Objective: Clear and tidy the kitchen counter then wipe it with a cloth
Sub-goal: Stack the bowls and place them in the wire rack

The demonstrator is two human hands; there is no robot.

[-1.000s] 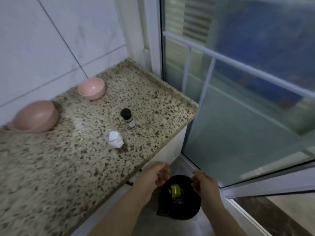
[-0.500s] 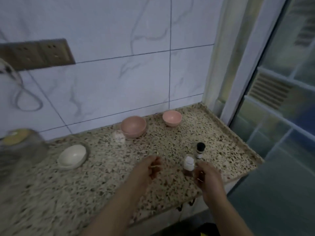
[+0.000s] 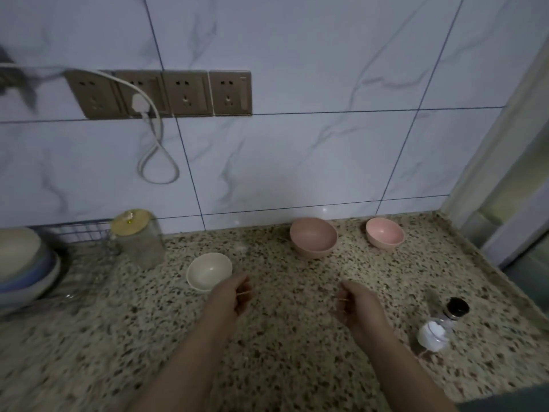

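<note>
My left hand (image 3: 230, 298) and my right hand (image 3: 356, 307) hover low over the speckled granite counter (image 3: 282, 337), fingers loosely curled and apart. A thin pale line shows at each hand's fingertips; I cannot tell what it is. A white bowl (image 3: 209, 270) sits just left of my left hand. Near the wall stand a large pink bowl (image 3: 313, 237) and a small pink bowl (image 3: 384, 233). To the right of my right hand are a black-capped bottle (image 3: 456, 309) and a white-capped small jar (image 3: 432, 334).
A glass jar with a yellowish lid (image 3: 138, 237) stands at the back left, beside a wire rack (image 3: 74, 230) and stacked bowls (image 3: 20, 263). A white cable (image 3: 157, 150) hangs from the wall sockets (image 3: 184, 93). The counter ends at a window frame (image 3: 505, 179) on the right.
My view swung from the black bin on the floor up and left to the counter and wall. Both hands rose from over the bin to above the counter's middle.
</note>
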